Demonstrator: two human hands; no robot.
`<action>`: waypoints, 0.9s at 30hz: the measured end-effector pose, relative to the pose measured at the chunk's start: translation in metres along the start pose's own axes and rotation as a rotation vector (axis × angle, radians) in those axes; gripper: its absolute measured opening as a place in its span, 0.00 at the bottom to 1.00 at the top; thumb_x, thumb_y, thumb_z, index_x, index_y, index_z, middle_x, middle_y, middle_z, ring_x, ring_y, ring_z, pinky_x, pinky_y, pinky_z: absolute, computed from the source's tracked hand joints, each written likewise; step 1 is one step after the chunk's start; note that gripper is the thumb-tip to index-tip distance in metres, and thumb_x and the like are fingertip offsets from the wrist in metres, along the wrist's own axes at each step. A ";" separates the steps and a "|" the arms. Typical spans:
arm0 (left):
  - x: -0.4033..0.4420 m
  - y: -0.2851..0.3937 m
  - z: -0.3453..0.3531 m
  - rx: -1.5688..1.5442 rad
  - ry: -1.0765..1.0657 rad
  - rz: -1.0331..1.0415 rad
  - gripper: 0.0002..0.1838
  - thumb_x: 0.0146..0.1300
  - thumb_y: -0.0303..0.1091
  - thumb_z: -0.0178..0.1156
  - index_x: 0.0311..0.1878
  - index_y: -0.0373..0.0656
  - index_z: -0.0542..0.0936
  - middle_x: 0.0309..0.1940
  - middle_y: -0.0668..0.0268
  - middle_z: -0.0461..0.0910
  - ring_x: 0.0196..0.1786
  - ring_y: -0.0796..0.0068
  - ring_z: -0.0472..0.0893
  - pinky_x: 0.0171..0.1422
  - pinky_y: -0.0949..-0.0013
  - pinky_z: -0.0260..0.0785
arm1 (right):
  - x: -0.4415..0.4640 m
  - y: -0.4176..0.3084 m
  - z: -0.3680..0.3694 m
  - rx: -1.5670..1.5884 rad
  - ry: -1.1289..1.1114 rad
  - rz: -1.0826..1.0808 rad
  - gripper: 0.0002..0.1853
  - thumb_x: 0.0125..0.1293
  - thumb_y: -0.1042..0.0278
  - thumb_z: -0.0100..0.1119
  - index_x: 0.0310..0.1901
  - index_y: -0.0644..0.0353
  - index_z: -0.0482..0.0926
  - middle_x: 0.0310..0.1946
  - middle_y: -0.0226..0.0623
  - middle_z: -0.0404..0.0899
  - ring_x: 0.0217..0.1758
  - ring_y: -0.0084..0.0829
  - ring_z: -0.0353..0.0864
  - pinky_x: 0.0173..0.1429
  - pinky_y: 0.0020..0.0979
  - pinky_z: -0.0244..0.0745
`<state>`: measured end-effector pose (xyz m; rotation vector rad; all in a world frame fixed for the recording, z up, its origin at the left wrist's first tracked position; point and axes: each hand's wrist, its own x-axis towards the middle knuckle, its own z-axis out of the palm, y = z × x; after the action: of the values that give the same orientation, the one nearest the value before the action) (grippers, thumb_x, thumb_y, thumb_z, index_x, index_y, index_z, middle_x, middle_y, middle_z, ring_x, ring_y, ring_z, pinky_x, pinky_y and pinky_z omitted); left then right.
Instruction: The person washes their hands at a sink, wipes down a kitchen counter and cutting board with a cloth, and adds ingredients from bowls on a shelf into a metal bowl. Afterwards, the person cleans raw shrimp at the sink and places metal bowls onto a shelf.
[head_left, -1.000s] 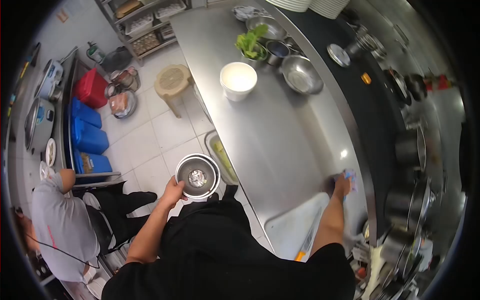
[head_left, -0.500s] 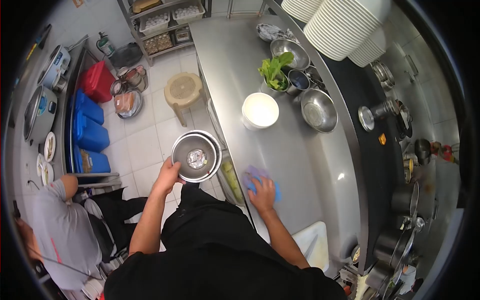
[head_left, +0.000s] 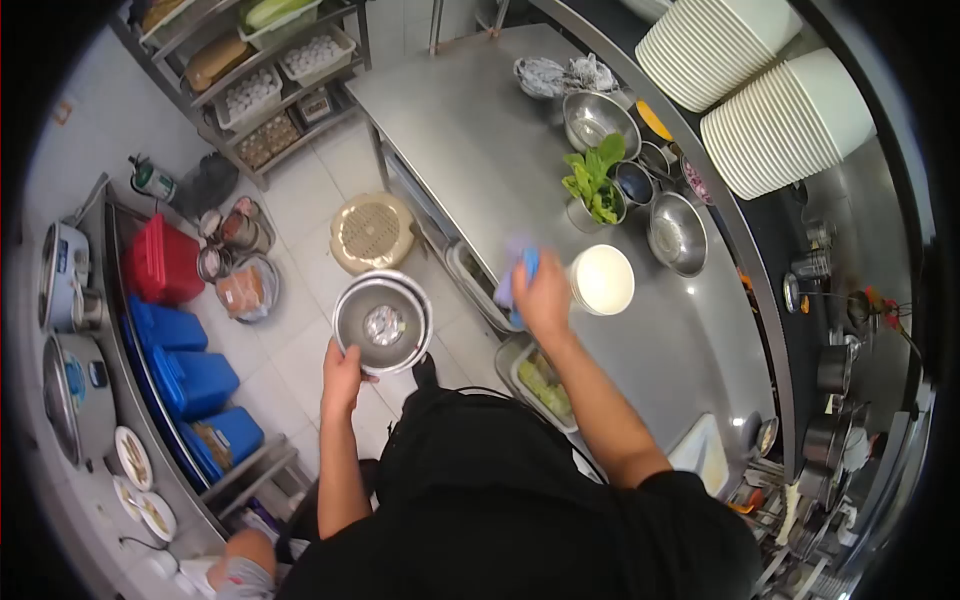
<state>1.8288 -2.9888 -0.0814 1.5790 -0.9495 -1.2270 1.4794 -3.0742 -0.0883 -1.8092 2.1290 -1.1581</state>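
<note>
Two nested steel bowls (head_left: 383,325) hang over the floor at my left side. My left hand (head_left: 343,372) is closed on their rim, and crumpled foil-like scraps show at the bottom of the inner one. My right hand (head_left: 543,290) is closed around a blue and purple cloth (head_left: 518,280) at the near edge of the steel counter (head_left: 460,130). Motion blurs the cloth. Just right of that hand stands a white tub (head_left: 604,280). Leafy greens (head_left: 597,180) stand upright in a metal container behind the tub.
Steel bowls (head_left: 678,233) line the counter's far side below stacked white bowls (head_left: 785,125). A white cutting board (head_left: 702,455) lies near my right elbow. On the floor are a beige stool (head_left: 372,232) and blue bins (head_left: 200,383). Part of another person (head_left: 248,565) shows at lower left.
My right hand has moved the cloth farther up the counter, from near the cutting board to beside the tub. My view has turned and shifted; the left hand still holds the bowls.
</note>
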 end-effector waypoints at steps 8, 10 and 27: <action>0.045 0.022 -0.094 -0.092 0.246 -0.120 0.18 0.72 0.33 0.49 0.63 0.40 0.71 0.42 0.59 0.84 0.30 0.70 0.84 0.24 0.69 0.79 | 0.241 0.003 0.138 -0.380 -0.156 0.237 0.45 0.72 0.37 0.52 0.79 0.64 0.57 0.80 0.61 0.51 0.79 0.66 0.57 0.79 0.59 0.56; 0.044 0.025 -0.096 -0.147 0.326 -0.138 0.18 0.72 0.32 0.49 0.62 0.38 0.71 0.41 0.58 0.84 0.29 0.70 0.84 0.23 0.70 0.78 | 0.273 0.011 0.165 -0.456 -0.172 0.194 0.47 0.72 0.36 0.50 0.81 0.63 0.55 0.83 0.61 0.46 0.83 0.67 0.49 0.82 0.64 0.46; 0.206 0.151 -0.076 -0.183 0.454 -0.265 0.21 0.68 0.31 0.52 0.64 0.38 0.72 0.48 0.57 0.84 0.33 0.68 0.86 0.22 0.70 0.76 | 0.604 -0.139 0.392 -0.241 -0.114 0.025 0.41 0.67 0.35 0.52 0.78 0.50 0.66 0.80 0.44 0.62 0.82 0.55 0.57 0.81 0.64 0.46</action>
<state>1.9404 -3.2128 0.0105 1.7685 -0.3384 -1.0279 1.6319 -3.7903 -0.0525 -1.8858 2.3000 -0.7999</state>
